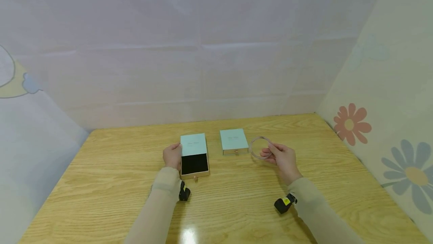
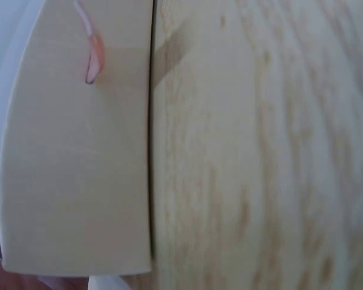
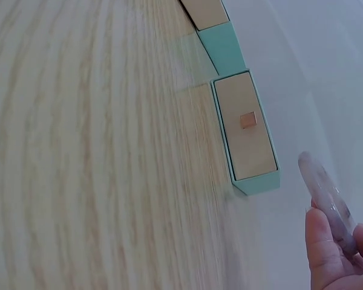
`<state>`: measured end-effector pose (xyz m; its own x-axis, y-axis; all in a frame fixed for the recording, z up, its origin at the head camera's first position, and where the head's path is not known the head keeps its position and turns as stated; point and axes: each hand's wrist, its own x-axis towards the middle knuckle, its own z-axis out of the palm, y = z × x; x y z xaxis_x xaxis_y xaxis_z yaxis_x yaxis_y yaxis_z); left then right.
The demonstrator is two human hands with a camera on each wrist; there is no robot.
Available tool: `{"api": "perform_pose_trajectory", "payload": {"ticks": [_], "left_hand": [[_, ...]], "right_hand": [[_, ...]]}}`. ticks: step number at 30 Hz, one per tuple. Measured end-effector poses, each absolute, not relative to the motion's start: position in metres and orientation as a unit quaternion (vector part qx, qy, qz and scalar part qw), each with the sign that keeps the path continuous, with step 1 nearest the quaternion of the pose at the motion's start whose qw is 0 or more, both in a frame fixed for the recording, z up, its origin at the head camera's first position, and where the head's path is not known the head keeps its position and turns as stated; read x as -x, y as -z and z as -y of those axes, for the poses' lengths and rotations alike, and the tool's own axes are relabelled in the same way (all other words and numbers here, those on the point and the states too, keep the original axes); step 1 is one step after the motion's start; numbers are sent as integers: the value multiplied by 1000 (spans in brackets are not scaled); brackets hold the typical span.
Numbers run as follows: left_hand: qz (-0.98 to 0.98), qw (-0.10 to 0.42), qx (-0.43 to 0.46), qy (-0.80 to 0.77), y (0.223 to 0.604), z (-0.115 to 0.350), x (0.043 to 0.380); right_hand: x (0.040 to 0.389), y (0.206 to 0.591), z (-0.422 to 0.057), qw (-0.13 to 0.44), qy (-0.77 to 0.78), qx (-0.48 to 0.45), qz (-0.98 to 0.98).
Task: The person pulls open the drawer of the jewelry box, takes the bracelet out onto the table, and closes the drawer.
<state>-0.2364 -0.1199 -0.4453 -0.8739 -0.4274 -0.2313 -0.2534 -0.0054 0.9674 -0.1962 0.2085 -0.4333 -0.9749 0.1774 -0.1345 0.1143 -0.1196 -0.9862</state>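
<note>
Bangle could drop if the pinch loosens
Right hand pinches its rim; left hand grips open box.

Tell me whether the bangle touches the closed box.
Apart. The right wrist view shows a strip of pale backdrop between the bangle and the closed box.

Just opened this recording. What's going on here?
A person's left hand holds the side of the left box, whose black-lined drawer stands partly out with nothing visible in it. The right hand pinches a pale bangle, held up off the wooden table. Between the hands sits a second box, its drawer shut. The bangle is not in either drawer yet.
</note>
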Motion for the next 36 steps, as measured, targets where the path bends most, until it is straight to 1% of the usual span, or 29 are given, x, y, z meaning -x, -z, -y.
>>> {"api": "perform_pose_trajectory", "payload": {"ticks": [15,21,26,36], "left_hand": [[702,59,-245,666,444,120,235],[698,56,-245,671,443,120,233],[690,64,-245,678,445,119,234],[690,70,-241,679,448,117,236]], "right_hand": [[197,434,-216,21,-729,117,674],[196,433,-220,9,-725,124,677],[195,434,-224,-3,-720,135,681],[197,437,-230,-10,-704,145,695]]}}
